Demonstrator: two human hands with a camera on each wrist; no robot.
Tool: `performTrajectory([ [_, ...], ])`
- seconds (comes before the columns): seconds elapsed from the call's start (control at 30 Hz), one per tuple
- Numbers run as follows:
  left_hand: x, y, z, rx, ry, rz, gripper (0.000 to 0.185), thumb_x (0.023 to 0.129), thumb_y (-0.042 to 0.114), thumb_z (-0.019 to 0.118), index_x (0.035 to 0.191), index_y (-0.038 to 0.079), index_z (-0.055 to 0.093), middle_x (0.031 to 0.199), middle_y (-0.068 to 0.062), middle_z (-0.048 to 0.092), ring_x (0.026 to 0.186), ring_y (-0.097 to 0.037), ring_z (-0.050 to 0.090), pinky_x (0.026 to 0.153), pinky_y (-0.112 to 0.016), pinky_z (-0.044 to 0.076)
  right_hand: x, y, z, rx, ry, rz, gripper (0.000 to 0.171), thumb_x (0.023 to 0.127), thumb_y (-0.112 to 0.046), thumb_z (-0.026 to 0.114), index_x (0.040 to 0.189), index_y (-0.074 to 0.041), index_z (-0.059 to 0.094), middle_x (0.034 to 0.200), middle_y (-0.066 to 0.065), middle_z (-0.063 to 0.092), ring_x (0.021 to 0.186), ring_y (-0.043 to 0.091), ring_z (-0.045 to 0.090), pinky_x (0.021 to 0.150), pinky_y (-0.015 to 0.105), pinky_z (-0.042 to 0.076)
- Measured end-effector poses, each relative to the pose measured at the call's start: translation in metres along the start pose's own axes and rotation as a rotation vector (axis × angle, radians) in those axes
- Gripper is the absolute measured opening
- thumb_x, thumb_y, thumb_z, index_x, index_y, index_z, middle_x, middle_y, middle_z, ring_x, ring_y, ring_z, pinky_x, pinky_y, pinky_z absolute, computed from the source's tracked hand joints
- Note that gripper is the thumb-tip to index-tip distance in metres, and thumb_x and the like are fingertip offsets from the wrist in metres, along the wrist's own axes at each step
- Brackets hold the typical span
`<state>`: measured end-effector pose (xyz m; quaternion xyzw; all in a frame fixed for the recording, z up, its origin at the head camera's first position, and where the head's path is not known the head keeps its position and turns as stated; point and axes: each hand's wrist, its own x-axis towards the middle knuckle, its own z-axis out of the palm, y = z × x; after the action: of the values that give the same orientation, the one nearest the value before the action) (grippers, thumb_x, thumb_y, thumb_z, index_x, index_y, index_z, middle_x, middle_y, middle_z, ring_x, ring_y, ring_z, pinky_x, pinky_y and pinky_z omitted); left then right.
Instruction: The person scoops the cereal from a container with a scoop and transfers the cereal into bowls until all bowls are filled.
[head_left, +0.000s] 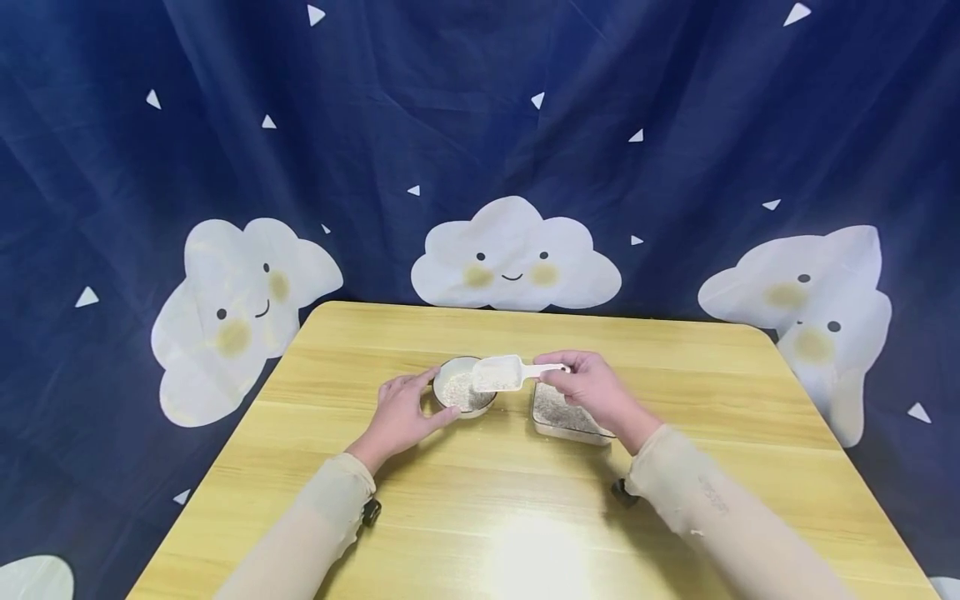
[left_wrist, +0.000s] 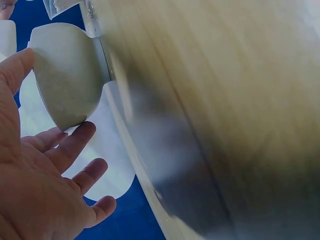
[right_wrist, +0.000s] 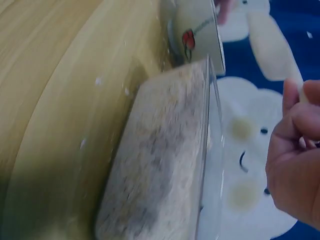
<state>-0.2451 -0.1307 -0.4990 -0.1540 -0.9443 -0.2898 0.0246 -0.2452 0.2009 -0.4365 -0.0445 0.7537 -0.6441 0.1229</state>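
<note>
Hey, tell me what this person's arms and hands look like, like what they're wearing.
The left sleeve and right sleeve are pale cream; the right one bears faint grey print, unreadable here. A small black object shows by each cuff. The left hand and right hand are bare, without gloves.

"Did the scoop [head_left: 498, 374] look plastic?"
"Yes, matt and smooth; the box [head_left: 570, 432] at its four o'clock had see-through walls."
"And the tabletop [head_left: 450, 508]?"
"Wood-grained, glossy toward six o'clock; the curtain [head_left: 480, 100] at twelve was creased cloth."
</note>
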Motion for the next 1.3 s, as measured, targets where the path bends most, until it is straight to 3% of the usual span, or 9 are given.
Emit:
performTrajectory([
  [0.17,0.001,0.000,0.000,0.009,-0.006,-0.004,0.093,0.089,0.063,0.077,0.160,0.009,0.049,0.155,-0.016,0.061,0.143,-0.046,0.052,0.123,-0.064,0.028,0.000,-0.007,0.018,-0.187,0.029,-0.051,0.034,0.094,-0.009,0.072,0.128,-0.001,0.075,0.066,-0.008,0.051,0.052,0.004,0.038,0.046,0.018,0.032],
  [0.3,0.002,0.001,0.000,0.009,-0.010,-0.006,0.093,0.089,0.063,0.078,0.160,0.009,0.050,0.156,-0.015,0.061,0.143,-0.046,0.052,0.123,-0.064,0.028,-0.001,-0.009,0.027,-0.273,0.038,-0.092,0.032,0.095,-0.008,0.071,0.125,-0.003,0.076,0.064,-0.007,0.052,0.053,0.005,0.039,0.046,0.019,0.032],
  [0.77,0.001,0.000,-0.001,0.022,-0.016,-0.002,0.094,0.089,0.064,0.077,0.161,0.010,0.048,0.154,-0.016,0.062,0.142,-0.043,0.054,0.123,-0.064,0.029,-0.003,-0.012,0.036,-0.379,0.050,-0.160,0.031,0.095,-0.004,0.068,0.125,0.000,0.076,0.065,-0.004,0.058,0.055,0.006,0.043,0.047,0.019,0.034],
  [1.3,0.000,-0.003,0.000,0.015,-0.003,0.000,0.091,0.089,0.062,0.078,0.159,0.011,0.051,0.154,-0.013,0.063,0.141,-0.042,0.056,0.121,-0.064,0.029,-0.007,-0.017,0.033,-0.491,0.063,-0.223,0.034,0.095,-0.005,0.062,0.126,-0.003,0.076,0.073,0.016,0.071,0.053,0.008,0.044,0.045,0.018,0.033],
])
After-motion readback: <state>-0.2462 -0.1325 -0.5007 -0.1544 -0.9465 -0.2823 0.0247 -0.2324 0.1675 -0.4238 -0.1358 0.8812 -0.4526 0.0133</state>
